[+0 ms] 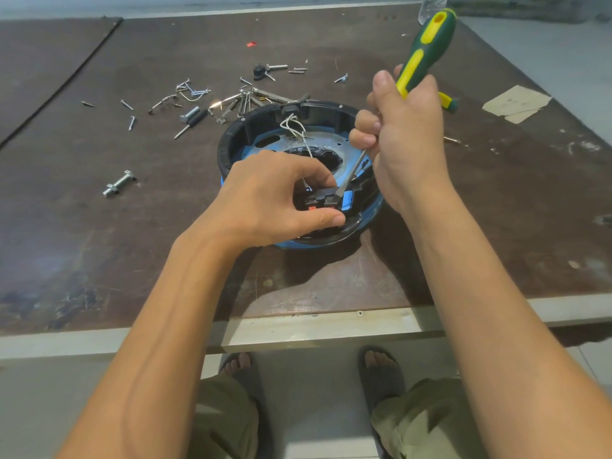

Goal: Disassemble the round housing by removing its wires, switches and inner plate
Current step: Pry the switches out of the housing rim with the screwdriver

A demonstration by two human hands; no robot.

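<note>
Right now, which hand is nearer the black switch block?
Left. The left hand pinches the switch block; the right hand is beyond it to the right, holding the screwdriver whose tip touches it.

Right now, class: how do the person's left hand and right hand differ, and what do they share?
The left hand pinches the black switch block low in the housing; the right hand, held higher, grips a green-and-yellow screwdriver. The left hand touches it; the right hand only through the blade. Both work that block.
</note>
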